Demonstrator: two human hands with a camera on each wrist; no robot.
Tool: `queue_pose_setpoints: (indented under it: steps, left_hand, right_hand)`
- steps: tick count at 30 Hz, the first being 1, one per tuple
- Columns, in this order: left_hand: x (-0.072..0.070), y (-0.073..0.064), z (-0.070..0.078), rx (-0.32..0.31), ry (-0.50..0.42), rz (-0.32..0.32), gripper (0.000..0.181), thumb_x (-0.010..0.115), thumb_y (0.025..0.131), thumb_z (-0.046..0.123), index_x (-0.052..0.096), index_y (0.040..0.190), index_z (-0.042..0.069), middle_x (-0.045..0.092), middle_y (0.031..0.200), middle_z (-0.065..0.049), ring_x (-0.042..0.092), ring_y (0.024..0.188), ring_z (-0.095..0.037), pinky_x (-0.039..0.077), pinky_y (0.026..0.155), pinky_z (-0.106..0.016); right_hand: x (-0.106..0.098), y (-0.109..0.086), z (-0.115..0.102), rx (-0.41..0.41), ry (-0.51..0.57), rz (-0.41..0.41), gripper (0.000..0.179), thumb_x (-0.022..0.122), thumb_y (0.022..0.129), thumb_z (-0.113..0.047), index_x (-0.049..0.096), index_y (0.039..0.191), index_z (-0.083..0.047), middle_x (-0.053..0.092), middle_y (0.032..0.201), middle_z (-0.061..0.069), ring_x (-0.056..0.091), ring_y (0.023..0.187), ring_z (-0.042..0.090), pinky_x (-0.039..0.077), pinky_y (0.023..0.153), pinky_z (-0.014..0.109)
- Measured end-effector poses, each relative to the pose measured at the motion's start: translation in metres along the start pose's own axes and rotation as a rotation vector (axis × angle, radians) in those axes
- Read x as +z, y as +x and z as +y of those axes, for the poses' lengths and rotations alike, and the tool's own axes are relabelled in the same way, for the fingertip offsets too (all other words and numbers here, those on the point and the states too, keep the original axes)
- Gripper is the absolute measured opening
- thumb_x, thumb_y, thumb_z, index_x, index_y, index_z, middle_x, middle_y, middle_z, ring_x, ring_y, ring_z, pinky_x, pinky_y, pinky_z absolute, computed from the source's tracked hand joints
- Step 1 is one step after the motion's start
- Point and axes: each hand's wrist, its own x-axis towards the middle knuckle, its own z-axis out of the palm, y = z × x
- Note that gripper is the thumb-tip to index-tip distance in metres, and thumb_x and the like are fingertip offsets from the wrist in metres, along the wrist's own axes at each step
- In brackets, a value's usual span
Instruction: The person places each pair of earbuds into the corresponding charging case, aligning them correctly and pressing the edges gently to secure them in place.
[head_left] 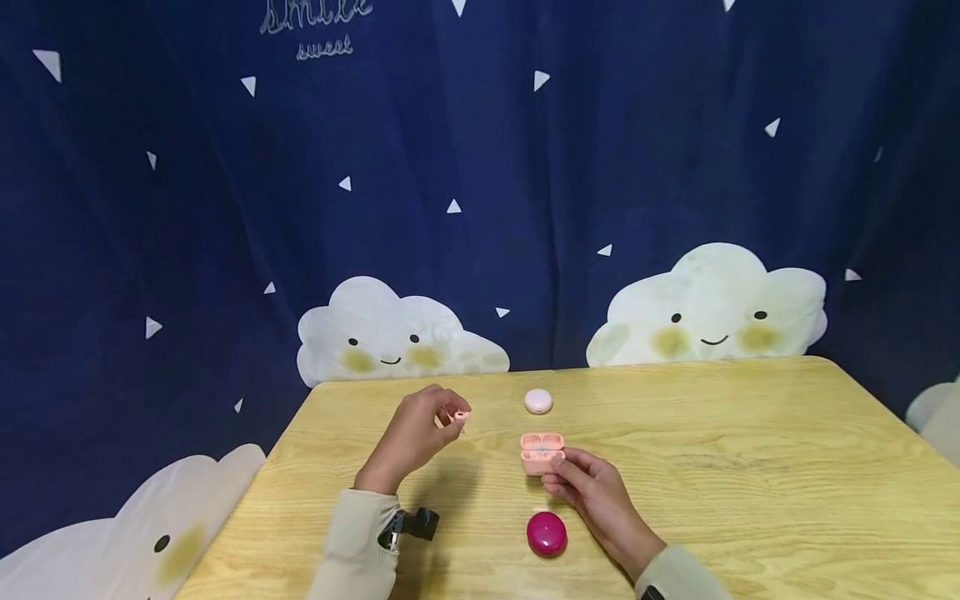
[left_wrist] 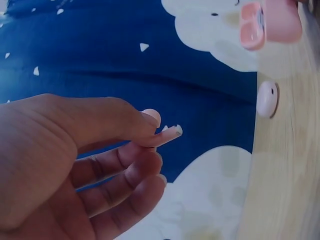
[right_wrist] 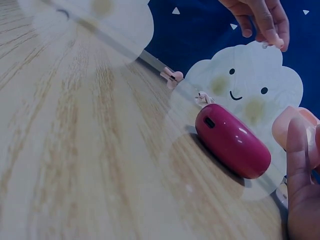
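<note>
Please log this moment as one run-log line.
left hand: pinches pink earbud | right hand: holds open pink case | table: magenta case nearer, pale-pink case farther

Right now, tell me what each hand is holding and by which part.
The left hand pinches a pink earbud near its middle, one end sticking out; the right hand grips the open pink case by the right end of its base.

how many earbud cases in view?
3: open pink case in the right hand; pale pink case on the table beyond it; magenta case on the table nearer the wearer. Others may be hidden.
</note>
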Motion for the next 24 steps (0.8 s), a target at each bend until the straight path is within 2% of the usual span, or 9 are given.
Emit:
queue_pose_setpoints:
  steps: [7,17,24]
  left_hand:
    - [0.008,0.004,0.011,0.054,0.005,0.029,0.014,0.073,0.082,0.005,0.070,0.091,0.015,0.057,0.082,0.006,0.054,0.070,-0.009,0.046,0.061,-0.024]
    - [0.025,0.010,0.025,0.112,-0.007,0.017,0.015,0.073,0.080,0.005,0.068,0.091,0.014,0.057,0.082,0.004,0.054,0.071,-0.014,0.044,0.062,-0.024]
    - [0.032,0.014,0.031,0.159,-0.019,0.020,0.018,0.073,0.078,0.004,0.067,0.091,0.015,0.058,0.083,0.005,0.054,0.071,-0.013,0.044,0.063,-0.024]
  right_hand:
    - [0.000,0.000,0.001,-0.002,-0.008,0.000,0.039,0.062,0.094,-0.011,0.050,0.124,0.012,0.067,0.096,0.013,0.068,0.082,0.017,0.055,0.079,0.029]
    - [-0.001,-0.001,0.001,0.003,-0.005,-0.006,0.041,0.062,0.094,-0.012,0.049,0.125,0.012,0.069,0.092,0.009,0.068,0.079,0.013,0.055,0.077,0.026]
    - [-0.001,-0.001,0.001,-0.011,-0.021,-0.008,0.039,0.060,0.095,-0.009,0.048,0.125,0.013,0.067,0.097,0.014,0.068,0.084,0.019,0.055,0.080,0.030]
